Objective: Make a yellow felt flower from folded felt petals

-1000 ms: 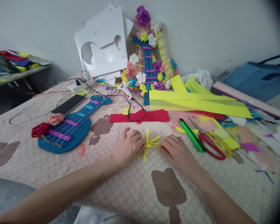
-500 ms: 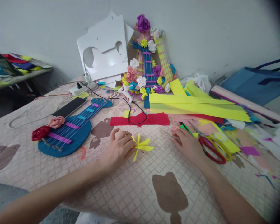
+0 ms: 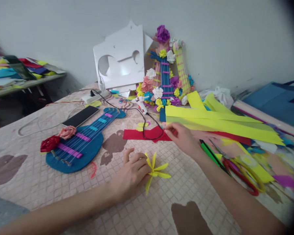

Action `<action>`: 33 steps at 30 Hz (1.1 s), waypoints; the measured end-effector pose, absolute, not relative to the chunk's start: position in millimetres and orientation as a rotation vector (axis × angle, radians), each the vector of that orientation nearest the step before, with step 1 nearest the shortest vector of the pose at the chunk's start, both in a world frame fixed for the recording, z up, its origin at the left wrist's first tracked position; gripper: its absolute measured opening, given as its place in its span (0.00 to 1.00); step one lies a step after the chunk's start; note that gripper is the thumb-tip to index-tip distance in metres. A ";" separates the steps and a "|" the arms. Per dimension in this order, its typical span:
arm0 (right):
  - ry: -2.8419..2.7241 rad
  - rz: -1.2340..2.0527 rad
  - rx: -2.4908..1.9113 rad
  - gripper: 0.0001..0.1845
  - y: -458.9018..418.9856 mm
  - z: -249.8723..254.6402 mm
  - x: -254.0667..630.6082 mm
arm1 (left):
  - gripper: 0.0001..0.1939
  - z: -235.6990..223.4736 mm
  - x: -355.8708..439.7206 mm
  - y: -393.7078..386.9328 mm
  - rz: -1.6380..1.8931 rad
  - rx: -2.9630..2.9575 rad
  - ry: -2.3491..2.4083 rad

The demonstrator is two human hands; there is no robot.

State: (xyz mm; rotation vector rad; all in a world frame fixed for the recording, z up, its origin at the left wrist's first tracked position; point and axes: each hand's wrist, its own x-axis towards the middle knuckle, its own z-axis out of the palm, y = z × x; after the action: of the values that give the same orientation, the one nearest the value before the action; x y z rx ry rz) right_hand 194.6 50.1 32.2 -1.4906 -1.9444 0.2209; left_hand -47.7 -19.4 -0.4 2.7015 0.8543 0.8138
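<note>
My left hand rests low over the table, its fingertips closed on a yellow paper flower with narrow, spread petals. My right hand reaches to the right end of a red crepe paper strip. Its thumb and fingertips are drawn together there, beside the loop of a black cord. What lies between those fingertips, if anything, is too small to make out. The cord runs to a white glue gun behind the strip. A green utility knife lies under my right forearm's far side.
Red-and-yellow-handled scissors lie among paper scraps at right. Yellow crepe strips are heaped behind. A blue paper guitar and a phone are at left. Flower-covered guitars and a white cut-out board lean on the wall.
My right hand has moved left and away from me, from beside the utility knife to the red strip's end. My left hand keeps the flower. The whole view has shifted slightly.
</note>
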 end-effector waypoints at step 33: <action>-1.848 0.603 -1.718 0.10 -14.3 84.4 224.6 | 0.03 -2.0 -70.3 -16.8 0.861 2.716 0.838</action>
State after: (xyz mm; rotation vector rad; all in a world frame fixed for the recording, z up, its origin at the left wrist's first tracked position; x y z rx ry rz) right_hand 224.6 -14.3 84.4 -1.7180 -1.8479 0.6029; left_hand -70.3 -16.8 -2.0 2.7161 0.8379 0.8612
